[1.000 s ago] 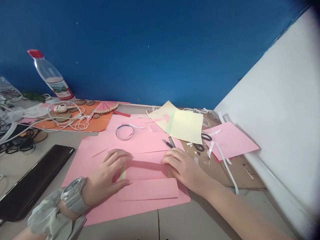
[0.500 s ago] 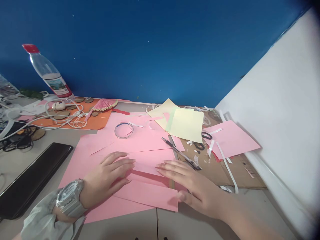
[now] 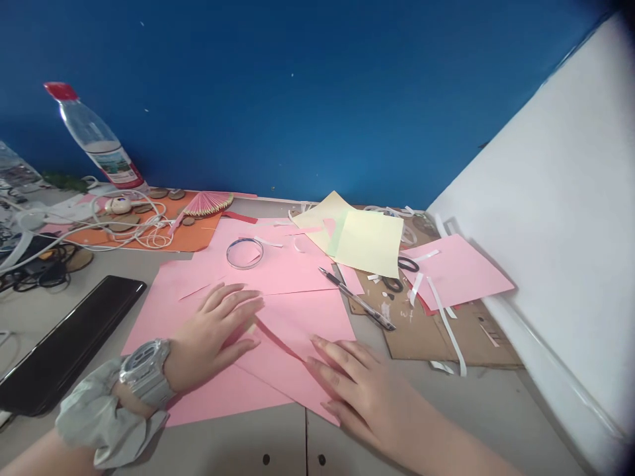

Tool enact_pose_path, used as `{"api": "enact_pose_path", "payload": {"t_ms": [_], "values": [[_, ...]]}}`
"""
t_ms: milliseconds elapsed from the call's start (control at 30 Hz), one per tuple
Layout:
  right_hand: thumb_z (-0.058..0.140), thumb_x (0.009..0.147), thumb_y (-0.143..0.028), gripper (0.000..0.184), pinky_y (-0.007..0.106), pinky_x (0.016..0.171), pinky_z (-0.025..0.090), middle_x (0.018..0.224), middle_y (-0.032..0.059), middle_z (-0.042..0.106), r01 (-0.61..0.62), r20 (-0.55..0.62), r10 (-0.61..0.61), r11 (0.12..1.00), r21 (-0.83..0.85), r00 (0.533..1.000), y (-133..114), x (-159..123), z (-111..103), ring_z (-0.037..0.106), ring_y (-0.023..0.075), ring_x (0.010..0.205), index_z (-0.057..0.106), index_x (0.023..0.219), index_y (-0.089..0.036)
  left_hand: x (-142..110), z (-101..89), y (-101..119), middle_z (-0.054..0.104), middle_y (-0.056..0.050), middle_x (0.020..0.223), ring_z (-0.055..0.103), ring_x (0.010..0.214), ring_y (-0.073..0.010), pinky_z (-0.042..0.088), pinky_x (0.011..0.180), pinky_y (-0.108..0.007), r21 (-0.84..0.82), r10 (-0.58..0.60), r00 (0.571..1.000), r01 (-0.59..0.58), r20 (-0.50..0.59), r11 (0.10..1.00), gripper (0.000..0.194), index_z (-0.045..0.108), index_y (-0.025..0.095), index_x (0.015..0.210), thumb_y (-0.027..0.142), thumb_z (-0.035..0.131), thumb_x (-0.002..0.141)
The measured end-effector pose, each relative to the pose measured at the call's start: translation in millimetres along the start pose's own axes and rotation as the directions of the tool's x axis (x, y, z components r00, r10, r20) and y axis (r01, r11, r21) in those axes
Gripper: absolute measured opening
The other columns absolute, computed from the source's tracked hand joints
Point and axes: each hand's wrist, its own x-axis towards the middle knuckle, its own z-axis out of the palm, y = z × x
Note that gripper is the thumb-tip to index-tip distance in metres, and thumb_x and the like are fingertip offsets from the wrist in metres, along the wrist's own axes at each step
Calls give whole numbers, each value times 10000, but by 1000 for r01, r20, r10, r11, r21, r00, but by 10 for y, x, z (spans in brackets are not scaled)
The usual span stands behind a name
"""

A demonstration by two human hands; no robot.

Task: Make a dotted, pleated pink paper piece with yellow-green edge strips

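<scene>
Folded paper [image 3: 294,378] steadied, it seems, between both hands on pink sheets [image 3: 191,406]
Its left end is covered by the left hand [image 3: 206,340], thumb apart, likely against slipping; its right end is touched by the right hand [image 3: 370,390], fingers slightly spread; whether anything is pinched underneath cannot be told; grey desk [image 3: 238,439] is seen along the sheets' near edge and between right hand and cardboard [image 3: 421,340]

The phone [image 3: 74,344] lies on the table [image 3: 218,453], left of the paper sheets [image 3: 171,281]. On these sheets, the ring [image 3: 245,254] lies behind the folded paper [image 3: 290,373]; the pen [image 3: 357,299] lies right of the ring, one end over the cardboard [image 3: 421,340]. The fan [image 3: 206,203] rests behind and left of the ring, and the bottle [image 3: 104,149] stands behind the phone.
</scene>
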Motion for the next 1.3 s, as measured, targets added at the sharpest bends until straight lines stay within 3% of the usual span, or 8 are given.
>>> {"api": "enact_pose_path", "payload": {"t_ms": [233,400,567,833,933,1000,1100,1300], "values": [[489,899,-315,582,399,897,531,1478,109,363,-75,-46,74,997,-6,996,-213,-26,114,553,254,1078,354,1423,-101,465,-99,124,482,-87,1370,377,1279,-322,268,1060,-570,203,-59,996,71,-65,977,360,513,221,1251,216,485,893],[453,894,-240,522,414,807,571,1443,168,401,-132,-95,123,987,-88,988,-236,-5,213,596,275,1014,421,1369,-25,556,-141,629,426,-91,1423,323,1339,-263,296,1100,-461,161,-101,991,114,-88,980,500,404,181,1348,97,444,856],[370,859,-93,514,375,882,544,1415,148,450,-102,-182,84,991,-91,980,-119,-75,209,581,245,1095,422,1367,-39,43,174,1045,312,-145,1494,204,1387,-354,257,1082,-514,103,-6,998,12,-62,995,777,193,93,1461,560,411,879],[396,825,-64,521,428,971,482,1357,144,514,-76,-365,10,983,-167,931,-96,-163,227,511,255,1221,441,1344,-47,188,210,540,180,-84,1546,154,1410,-328,202,1120,-520,-178,241,944,-203,226,963,865,44,231,1490,652,418,834],[411,796,-52,504,453,930,509,1347,149,519,-72,-342,-12,970,-232,940,-117,-151,260,534,285,1198,512,1290,-53,429,77,381,222,-85,1536,231,1381,-338,293,1093,-497,-365,340,918,-250,206,897,902,275,275,1439,718,549,702],[414,756,-36,523,462,900,524,1324,158,538,-45,-335,-47,964,-263,941,-129,-134,287,554,307,1173,543,1263,-53,492,38,397,312,-104,1484,317,1332,-315,397,1029,-457,-412,224,962,-142,157,900,828,385,265,1369,695,589,691],[427,739,-42,542,467,877,530,1305,152,560,-12,-377,-108,953,-302,920,-149,-98,339,574,317,1143,544,1267,-73,417,69,530,299,-125,1481,291,1336,-291,379,1036,-467,-278,-24,999,31,28,960,645,314,231,1405,538,487,865],[463,828,-130,440,440,929,500,1331,103,554,37,-371,-161,946,-321,915,-166,-17,450,546,286,1171,561,1257,-149,128,206,634,219,-82,1538,165,1387,-365,217,1083,-576,85,-17,1000,15,24,996,661,292,269,1440,570,442,871]]}}
